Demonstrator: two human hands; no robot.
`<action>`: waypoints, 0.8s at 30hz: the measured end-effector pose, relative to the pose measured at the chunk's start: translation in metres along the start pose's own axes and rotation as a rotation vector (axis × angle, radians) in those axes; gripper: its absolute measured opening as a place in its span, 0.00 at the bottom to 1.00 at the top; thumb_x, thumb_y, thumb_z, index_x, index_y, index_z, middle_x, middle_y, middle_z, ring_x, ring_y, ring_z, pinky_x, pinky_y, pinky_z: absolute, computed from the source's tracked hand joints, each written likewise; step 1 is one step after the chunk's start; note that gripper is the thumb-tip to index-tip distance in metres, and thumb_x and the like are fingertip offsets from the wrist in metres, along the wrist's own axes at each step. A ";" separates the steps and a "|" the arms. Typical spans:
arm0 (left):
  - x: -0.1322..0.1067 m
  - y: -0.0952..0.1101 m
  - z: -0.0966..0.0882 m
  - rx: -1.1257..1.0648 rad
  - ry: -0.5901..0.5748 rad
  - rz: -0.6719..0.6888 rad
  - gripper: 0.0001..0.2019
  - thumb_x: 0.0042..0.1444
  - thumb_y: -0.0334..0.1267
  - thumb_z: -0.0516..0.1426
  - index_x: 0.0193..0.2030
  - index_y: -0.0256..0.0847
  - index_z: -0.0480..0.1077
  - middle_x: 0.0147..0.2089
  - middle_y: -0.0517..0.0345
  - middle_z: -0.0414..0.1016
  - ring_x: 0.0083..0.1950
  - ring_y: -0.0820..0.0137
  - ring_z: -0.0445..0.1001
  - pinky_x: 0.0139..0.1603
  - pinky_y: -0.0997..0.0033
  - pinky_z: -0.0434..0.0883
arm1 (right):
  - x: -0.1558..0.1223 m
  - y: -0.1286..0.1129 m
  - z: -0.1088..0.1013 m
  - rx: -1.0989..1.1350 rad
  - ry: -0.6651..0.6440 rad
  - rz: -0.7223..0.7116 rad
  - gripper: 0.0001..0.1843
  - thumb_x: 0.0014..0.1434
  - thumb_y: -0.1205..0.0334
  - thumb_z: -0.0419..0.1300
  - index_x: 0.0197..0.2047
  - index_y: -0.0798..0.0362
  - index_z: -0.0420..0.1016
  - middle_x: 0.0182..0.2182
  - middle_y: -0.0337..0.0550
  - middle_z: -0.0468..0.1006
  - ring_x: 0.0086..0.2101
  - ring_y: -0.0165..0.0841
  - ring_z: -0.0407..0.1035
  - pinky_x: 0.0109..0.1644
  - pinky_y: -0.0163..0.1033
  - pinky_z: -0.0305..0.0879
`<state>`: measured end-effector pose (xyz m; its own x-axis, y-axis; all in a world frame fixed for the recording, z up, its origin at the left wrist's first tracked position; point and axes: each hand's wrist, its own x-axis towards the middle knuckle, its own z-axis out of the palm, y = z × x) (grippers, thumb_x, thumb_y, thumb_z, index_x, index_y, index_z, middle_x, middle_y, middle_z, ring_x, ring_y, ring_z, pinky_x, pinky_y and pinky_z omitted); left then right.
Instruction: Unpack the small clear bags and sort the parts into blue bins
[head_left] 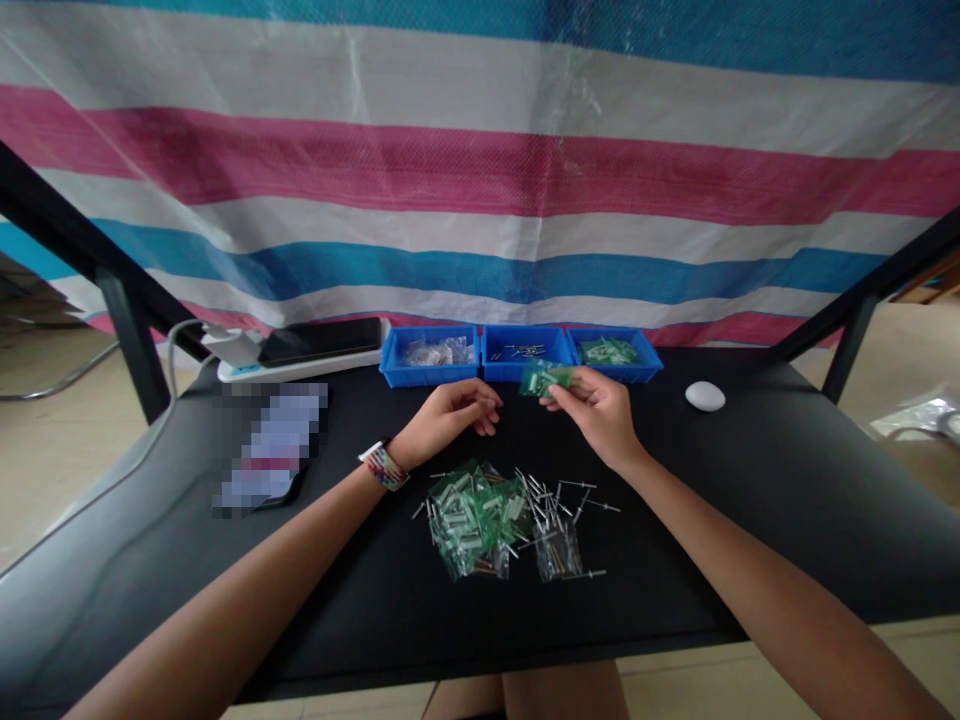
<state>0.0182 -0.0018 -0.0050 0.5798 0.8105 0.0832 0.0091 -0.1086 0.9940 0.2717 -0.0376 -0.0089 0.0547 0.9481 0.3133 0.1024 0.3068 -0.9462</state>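
My right hand (604,410) pinches a small green plastic bag (538,378) with pale pieces in it, just in front of the blue bins. Across from it, my left hand (450,412) hovers over the black table with loosely curled fingers and nothing visible in them. Below both hands lies a heap of small green bags (476,515). Loose silver pop rivets (540,495) are scattered at the heap's right side. Beside them sits a clear bag (559,550) with brownish pieces inside.
Three blue bins stand at the table's back: the left bin (427,376) holds clear bags, the middle bin (506,372) loose rivets, the right bin (637,376) green bags. Also on the table are a power strip (300,370), phones (322,341) and a white mouse-like object (705,396).
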 end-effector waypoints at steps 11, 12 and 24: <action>0.000 -0.003 -0.002 0.008 -0.019 -0.001 0.14 0.68 0.45 0.62 0.44 0.34 0.75 0.34 0.52 0.81 0.33 0.71 0.80 0.36 0.73 0.76 | 0.040 0.010 -0.091 -0.933 0.315 -0.558 0.18 0.72 0.66 0.57 0.57 0.51 0.85 0.54 0.49 0.86 0.53 0.44 0.82 0.63 0.51 0.77; 0.000 -0.003 -0.002 0.010 -0.020 0.002 0.14 0.68 0.45 0.62 0.44 0.34 0.75 0.34 0.52 0.81 0.33 0.71 0.80 0.35 0.73 0.76 | 0.040 0.013 -0.091 -0.957 0.258 -0.549 0.19 0.71 0.67 0.56 0.57 0.51 0.85 0.55 0.48 0.86 0.54 0.44 0.82 0.64 0.51 0.77; 0.001 -0.002 0.000 0.026 -0.023 0.009 0.10 0.65 0.41 0.62 0.42 0.33 0.76 0.34 0.54 0.80 0.32 0.73 0.80 0.34 0.75 0.76 | 0.038 0.020 -0.079 -1.145 -0.056 -0.495 0.20 0.69 0.60 0.58 0.60 0.53 0.83 0.61 0.50 0.82 0.62 0.52 0.71 0.70 0.61 0.65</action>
<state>0.0186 -0.0009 -0.0071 0.5988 0.7958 0.0899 0.0246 -0.1305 0.9911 0.3542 -0.0020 -0.0091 -0.2762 0.7629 0.5846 0.9066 0.4087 -0.1050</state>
